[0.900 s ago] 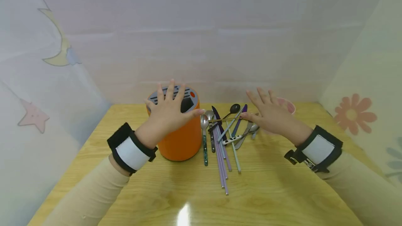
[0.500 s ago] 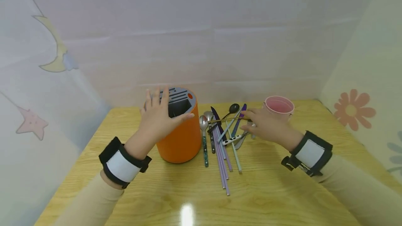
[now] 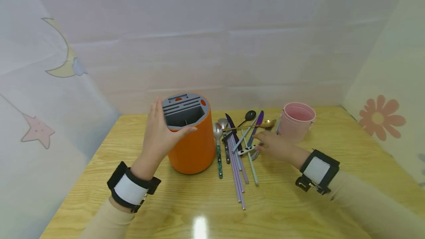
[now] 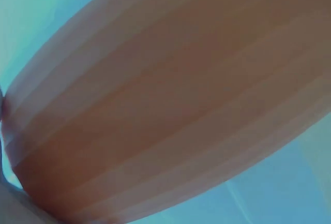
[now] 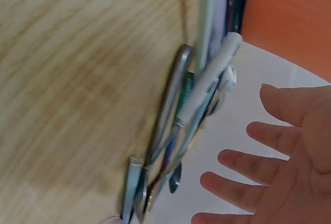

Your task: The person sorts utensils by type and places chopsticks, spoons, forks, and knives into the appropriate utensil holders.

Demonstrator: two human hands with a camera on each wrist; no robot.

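The left hand (image 3: 159,135), left of centre in the head view, is open with straight fingers laid flat against the left side of the orange holder (image 3: 194,146), the thumb reaching across its front just below the grey slotted top (image 3: 186,107); the left wrist view shows only a blurred orange surface filling the frame. The right hand (image 3: 277,145), right of centre, is open too, palm down, fingers spread and relaxed, its fingertips at the right edge of the pile of cutlery (image 3: 237,143); whether they touch a piece cannot be told. In the right wrist view the spread fingers (image 5: 269,136) hang clear of a white-handled utensil (image 5: 207,87) and the metal pieces beneath it. The pile lies on the wooden table (image 3: 199,209) at mid-frame, just right of the holder: spoons, long purple chopsticks and a gold spoon (image 3: 267,123) lying crosswise at the far end. A pink cup (image 3: 296,123) stands just beyond the right hand.
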